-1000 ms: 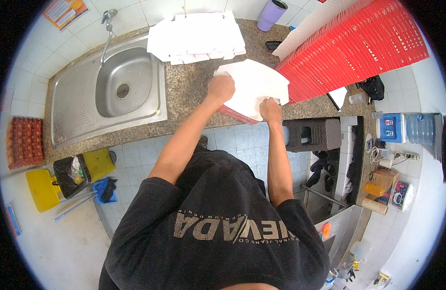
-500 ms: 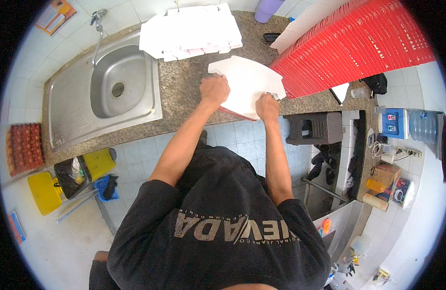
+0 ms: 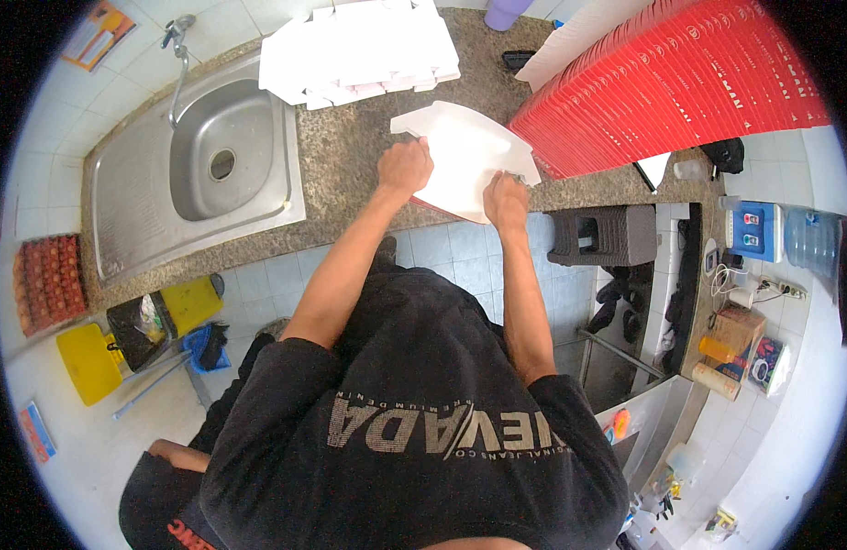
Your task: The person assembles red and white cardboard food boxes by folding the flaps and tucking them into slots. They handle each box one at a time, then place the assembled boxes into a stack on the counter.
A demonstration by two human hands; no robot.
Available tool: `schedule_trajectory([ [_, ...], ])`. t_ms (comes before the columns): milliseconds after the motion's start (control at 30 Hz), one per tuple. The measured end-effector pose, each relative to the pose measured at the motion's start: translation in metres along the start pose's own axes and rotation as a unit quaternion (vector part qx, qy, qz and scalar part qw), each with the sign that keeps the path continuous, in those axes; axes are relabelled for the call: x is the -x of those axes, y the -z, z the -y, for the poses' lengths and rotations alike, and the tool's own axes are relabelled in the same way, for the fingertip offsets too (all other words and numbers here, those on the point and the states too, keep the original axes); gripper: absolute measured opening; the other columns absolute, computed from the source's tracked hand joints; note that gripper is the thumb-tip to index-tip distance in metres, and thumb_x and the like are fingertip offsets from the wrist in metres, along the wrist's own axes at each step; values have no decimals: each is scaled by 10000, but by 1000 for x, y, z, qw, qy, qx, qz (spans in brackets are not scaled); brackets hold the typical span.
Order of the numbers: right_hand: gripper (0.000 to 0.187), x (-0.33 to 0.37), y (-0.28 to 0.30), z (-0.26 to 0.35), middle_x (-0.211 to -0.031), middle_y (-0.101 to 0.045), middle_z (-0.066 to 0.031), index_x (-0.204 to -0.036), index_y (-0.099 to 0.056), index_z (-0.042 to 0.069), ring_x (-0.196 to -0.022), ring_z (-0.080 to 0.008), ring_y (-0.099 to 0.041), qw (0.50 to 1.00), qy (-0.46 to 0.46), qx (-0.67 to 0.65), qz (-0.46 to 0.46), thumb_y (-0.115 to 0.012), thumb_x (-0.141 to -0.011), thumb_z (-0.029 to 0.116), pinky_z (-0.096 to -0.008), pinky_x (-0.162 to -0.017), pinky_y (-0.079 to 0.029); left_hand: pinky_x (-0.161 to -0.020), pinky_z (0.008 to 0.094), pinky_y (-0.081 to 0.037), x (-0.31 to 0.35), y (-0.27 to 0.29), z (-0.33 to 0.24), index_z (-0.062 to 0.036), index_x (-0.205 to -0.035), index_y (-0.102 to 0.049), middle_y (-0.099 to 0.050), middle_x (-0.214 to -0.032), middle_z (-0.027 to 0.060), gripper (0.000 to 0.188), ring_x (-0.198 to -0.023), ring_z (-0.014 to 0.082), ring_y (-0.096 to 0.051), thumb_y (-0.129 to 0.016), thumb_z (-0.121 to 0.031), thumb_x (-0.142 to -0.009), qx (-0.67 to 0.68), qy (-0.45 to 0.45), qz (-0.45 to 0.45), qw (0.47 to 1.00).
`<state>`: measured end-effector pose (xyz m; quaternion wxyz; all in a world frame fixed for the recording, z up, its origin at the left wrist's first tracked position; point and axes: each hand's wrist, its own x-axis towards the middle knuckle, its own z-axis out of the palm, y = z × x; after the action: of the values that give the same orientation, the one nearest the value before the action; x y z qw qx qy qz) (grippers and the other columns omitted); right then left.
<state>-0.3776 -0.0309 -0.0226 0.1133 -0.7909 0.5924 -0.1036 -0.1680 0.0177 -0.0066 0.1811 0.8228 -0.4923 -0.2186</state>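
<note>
A cardboard box blank point(image 3: 469, 151), white on its upper face with red along its near edge, lies over the front of the speckled counter. My left hand point(image 3: 406, 167) is closed on its left side, the thumb pressing the white face. At the right corner, my right hand point(image 3: 507, 200) is closed too, its fingers wrapped on the edge. A small dark metallic-looking bit shows by those fingertips; what it is I cannot make out. The fingers under the cardboard are hidden.
White folded boxes point(image 3: 364, 50) are piled behind, near the steel sink point(image 3: 289, 183). A long stack of red flat cartons point(image 3: 671, 87) leans at the right. Below the counter sits a dark stool stack point(image 3: 625, 236). Another person point(image 3: 162, 486) in dark clothes is at lower left.
Both hands keep their hold on the cardboard and have barely moved. The view has shifted slightly. At lower left, the other person has come further into view.
</note>
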Motion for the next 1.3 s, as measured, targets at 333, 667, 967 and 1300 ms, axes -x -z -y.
schedule_trajectory([
  [333, 372, 2, 2, 2, -820, -695, -312, -813, -692, -36, -783, -491, -702, 1000, -10, -5, 8, -487, -990, 219, -564, -741, -568, -797, 571, -564, 2, 1, -2, 43, -874, -725, -707, -859, 307, 550, -845, 482, -710, -376, -338, -1064, 12, -9, -20, 1000],
  [667, 330, -7, 11, 5, -881, -704, -298, -807, -694, -36, -837, -471, -704, 999, 28, 15, 24, -570, -936, 241, -540, -760, -570, -819, 568, -561, -8, 3, 1, 50, -959, -719, -712, -919, 311, 586, -888, 476, -707, -385, -423, -1051, 15, 19, 8, 1000],
  [967, 553, 1, 148, 92, -1011, -730, -258, -1189, -675, -37, -975, -384, -715, 939, 181, 50, 289, -660, -934, 454, -471, -886, -544, -837, 527, -527, 42, 25, 69, 60, -1034, -697, -728, -912, 263, 718, -922, 453, -700, -420, -601, -998, 176, 61, 32, 982],
  [1300, 329, -208, 17, 295, -980, -734, -214, -1039, -724, 19, -945, -413, -691, 835, 504, 154, 157, -680, -883, 305, -479, -864, -541, -546, 317, -527, 199, -6, 173, -12, -895, -673, -673, -729, 53, 546, -641, 157, -659, -521, -520, -1026, 504, 201, 188, 819],
])
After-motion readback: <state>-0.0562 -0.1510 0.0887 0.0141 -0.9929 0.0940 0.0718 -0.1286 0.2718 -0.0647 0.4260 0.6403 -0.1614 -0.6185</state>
